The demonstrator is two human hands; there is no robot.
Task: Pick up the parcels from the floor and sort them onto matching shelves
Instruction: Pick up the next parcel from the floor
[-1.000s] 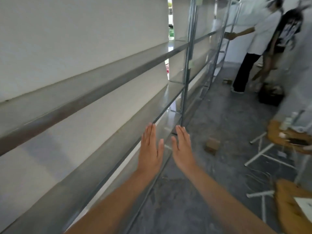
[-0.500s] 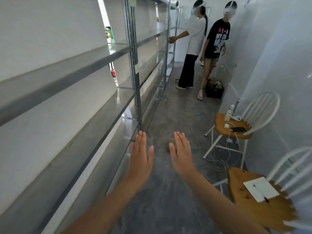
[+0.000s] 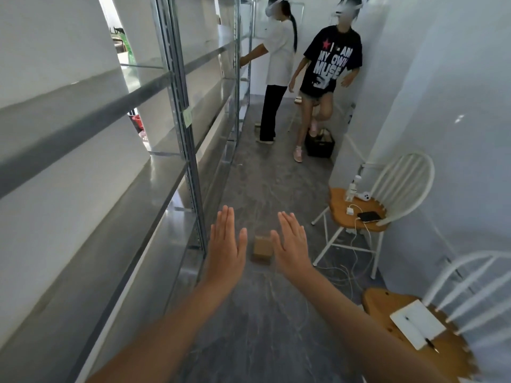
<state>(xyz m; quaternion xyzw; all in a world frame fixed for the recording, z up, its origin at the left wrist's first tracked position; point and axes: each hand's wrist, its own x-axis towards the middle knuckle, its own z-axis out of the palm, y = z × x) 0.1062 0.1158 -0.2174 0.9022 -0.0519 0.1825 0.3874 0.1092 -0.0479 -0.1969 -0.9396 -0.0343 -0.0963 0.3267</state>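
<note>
A small brown cardboard parcel (image 3: 262, 248) lies on the grey floor in the aisle, seen between my two hands. My left hand (image 3: 226, 248) is stretched forward, flat, palm down, empty, just left of the parcel. My right hand (image 3: 292, 246) is held the same way, flat and empty, and its thumb side overlaps the parcel's right edge in the picture. Both hands are well above the floor. Long metal shelves (image 3: 154, 87) run along the left wall, and those in sight are bare.
Two people stand at the far end of the aisle beside a black crate (image 3: 319, 145) on the floor. Along the right wall stand a white chair (image 3: 359, 214) with a phone and chargers and a nearer chair (image 3: 420, 327) with a notebook. Cables trail across the floor.
My view has swung from the shelves to face down the aisle. The parcel, earlier right of my hands, now shows between them. Both hands stayed flat and empty.
</note>
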